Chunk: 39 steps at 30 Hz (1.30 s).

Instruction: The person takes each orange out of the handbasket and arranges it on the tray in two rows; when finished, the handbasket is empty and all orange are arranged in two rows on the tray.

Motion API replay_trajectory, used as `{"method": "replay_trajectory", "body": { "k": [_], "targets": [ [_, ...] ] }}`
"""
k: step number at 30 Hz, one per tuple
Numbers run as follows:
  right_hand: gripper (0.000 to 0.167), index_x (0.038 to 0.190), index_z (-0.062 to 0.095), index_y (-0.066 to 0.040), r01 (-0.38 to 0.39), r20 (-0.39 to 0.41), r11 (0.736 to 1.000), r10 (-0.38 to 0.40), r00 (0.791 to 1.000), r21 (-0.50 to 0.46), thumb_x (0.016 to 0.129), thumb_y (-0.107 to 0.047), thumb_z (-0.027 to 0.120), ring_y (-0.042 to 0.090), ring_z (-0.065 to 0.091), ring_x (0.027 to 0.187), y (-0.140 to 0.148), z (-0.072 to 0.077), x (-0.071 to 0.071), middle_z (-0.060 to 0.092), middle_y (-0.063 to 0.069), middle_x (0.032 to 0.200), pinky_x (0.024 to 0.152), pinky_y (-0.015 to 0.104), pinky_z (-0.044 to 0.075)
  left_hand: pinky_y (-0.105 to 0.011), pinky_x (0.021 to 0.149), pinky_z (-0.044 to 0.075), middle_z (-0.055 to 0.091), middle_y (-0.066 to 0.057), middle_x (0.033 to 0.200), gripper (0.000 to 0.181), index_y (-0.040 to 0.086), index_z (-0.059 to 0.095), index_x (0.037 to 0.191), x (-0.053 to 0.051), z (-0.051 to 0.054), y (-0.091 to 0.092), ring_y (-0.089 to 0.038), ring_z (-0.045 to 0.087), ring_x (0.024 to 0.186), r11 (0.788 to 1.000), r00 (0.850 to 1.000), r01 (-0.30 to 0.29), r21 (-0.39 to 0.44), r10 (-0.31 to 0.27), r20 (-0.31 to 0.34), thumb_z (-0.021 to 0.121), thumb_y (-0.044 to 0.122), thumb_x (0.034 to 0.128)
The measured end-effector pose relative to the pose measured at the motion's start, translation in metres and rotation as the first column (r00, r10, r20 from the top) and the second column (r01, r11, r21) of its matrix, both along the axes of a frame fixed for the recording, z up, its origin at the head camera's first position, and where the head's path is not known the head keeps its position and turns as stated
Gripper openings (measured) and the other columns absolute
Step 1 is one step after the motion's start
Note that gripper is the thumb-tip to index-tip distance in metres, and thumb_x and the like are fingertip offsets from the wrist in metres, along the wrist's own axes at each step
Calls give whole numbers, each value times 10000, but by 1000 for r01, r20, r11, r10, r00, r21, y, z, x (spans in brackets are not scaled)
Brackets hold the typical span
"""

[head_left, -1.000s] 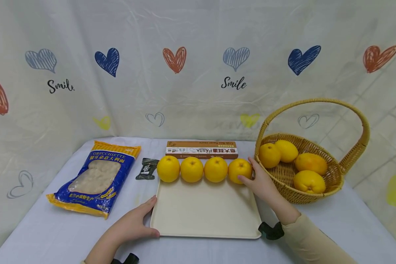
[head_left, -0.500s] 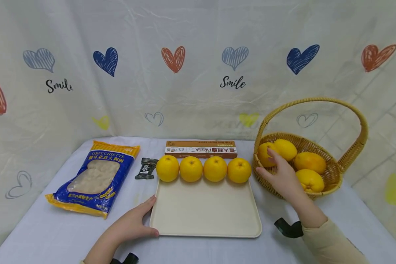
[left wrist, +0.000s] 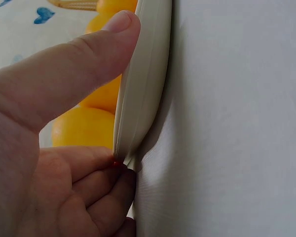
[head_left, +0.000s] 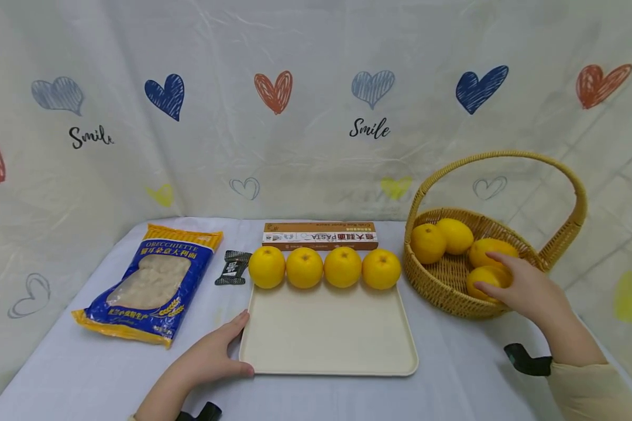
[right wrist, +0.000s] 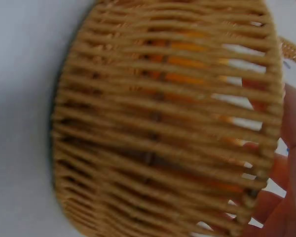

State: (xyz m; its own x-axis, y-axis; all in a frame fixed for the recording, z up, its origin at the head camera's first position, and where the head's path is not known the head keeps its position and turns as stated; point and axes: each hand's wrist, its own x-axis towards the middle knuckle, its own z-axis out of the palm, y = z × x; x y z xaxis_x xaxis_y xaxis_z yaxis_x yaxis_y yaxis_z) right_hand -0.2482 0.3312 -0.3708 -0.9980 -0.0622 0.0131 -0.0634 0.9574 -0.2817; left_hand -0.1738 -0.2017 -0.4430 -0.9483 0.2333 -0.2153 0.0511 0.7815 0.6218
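A cream tray [head_left: 326,333] bears a row of several oranges [head_left: 342,267] along its far edge. At the tray's near left corner, my left hand [head_left: 210,356] holds on with the thumb over the near rim and the fingers against the side. The left wrist view shows this hand [left wrist: 64,128] close up. My right hand [head_left: 534,292] reaches into the wicker basket [head_left: 447,295], thumb and fingers spread about the nearest yellow fruit [head_left: 481,280] and partly covering it. In the right wrist view the woven wall [right wrist: 163,123] hides most of the fingers.
An orange [head_left: 428,244], a lemon [head_left: 454,236] and a mango-like fruit [head_left: 487,251] also lie in the basket, under its tall handle [head_left: 500,155]. Behind the tray is a pasta box [head_left: 320,236]. Left stand a small black packet [head_left: 233,268] and a blue orecchiette bag [head_left: 153,283].
My right hand has left the rightmost orange on the tray and moved right, over the basket's near edge to the nearest fruit. My left hand stays at the tray corner.
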Motion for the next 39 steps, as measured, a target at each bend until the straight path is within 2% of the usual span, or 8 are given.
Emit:
{"method": "replay_trajectory", "body": {
  "k": [6,12,21,29,39],
  "targets": [
    [938,1370,336,-3,3,19,1000,-3,1000,29,739,-662,557,564,350,1109,5,-5,0,345,381,1306,787,692,342,-522,1089,245,282,-96,1480,1078,90,295,1423,1,2,0,-342,280,1344,1000,1000,-3,3,3,0,796,481,552],
    [985,1347,358,20,-35,66,998,31,997,55,705,-701,552,555,369,1102,5,-3,-4,372,382,1284,771,683,359,-519,1091,245,287,-97,1479,1069,84,298,1421,1,2,1,-338,280,1345,1000,1000,1,2,-1,-5,794,476,560],
    [952,1285,389,91,-57,91,997,52,994,54,715,-642,602,548,360,1084,4,-4,-9,364,413,1239,814,683,345,-519,1091,246,284,-81,1482,1075,91,298,1423,-1,1,1,-335,278,1347,1000,1000,-4,4,4,9,797,483,555],
    [893,1258,406,111,-86,58,996,83,995,35,731,-572,637,536,390,1061,5,-6,-12,393,417,1206,818,658,363,-524,1088,245,279,-90,1483,1087,86,290,1425,-1,-1,0,-344,275,1346,1000,1000,0,7,0,5,795,490,551],
    [843,1265,412,95,-99,6,995,99,995,-7,735,-506,674,523,381,1075,6,-7,-9,387,406,1221,820,650,358,-514,1095,242,276,-73,1485,1098,93,294,1424,-3,-4,0,-330,278,1348,1000,1000,-8,0,8,4,792,511,538]
  ]
}}
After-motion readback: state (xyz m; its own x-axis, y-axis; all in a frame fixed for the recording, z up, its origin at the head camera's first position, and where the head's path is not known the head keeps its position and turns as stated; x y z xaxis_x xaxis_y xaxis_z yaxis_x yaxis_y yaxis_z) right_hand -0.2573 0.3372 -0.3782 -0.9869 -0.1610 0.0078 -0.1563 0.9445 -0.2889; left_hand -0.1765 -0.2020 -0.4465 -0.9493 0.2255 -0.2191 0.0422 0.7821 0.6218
